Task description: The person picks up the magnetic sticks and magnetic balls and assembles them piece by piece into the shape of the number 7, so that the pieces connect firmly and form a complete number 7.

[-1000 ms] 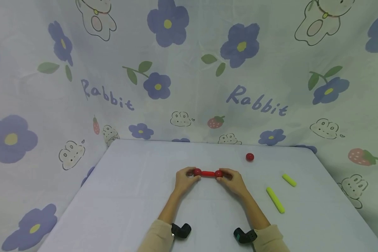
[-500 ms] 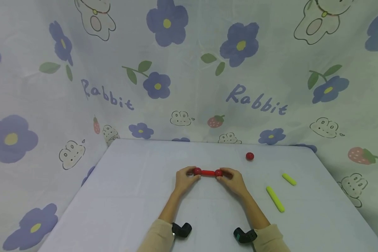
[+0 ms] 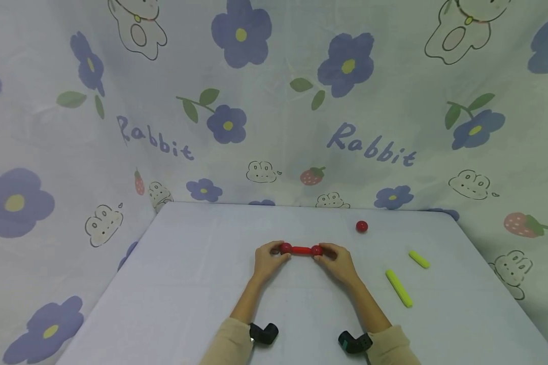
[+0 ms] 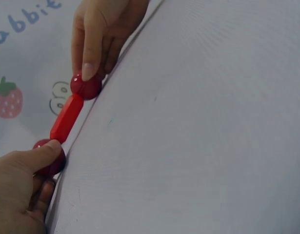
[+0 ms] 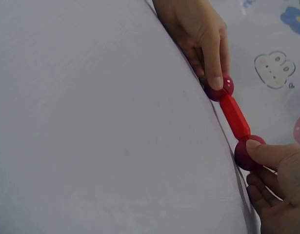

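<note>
Both hands hold one piece made of a short red rod [image 3: 301,250] with a dark red ball at each end. My left hand [image 3: 267,261] pinches the left ball [image 3: 286,248] between thumb and fingers. At the other end, the right ball [image 3: 317,251] is pinched by my right hand [image 3: 340,263]. In the left wrist view the bright red rod [image 4: 67,118] shows flat faces and meets both balls. The right wrist view shows the same rod [image 5: 234,117] between the two thumbs.
A loose red ball [image 3: 362,226] lies farther back on the white table [image 3: 187,284], right of the hands. Two yellow-green rods lie at the right: a longer rod [image 3: 399,288] and a shorter rod [image 3: 419,259]. A patterned cloth [image 3: 274,101] hangs behind the table.
</note>
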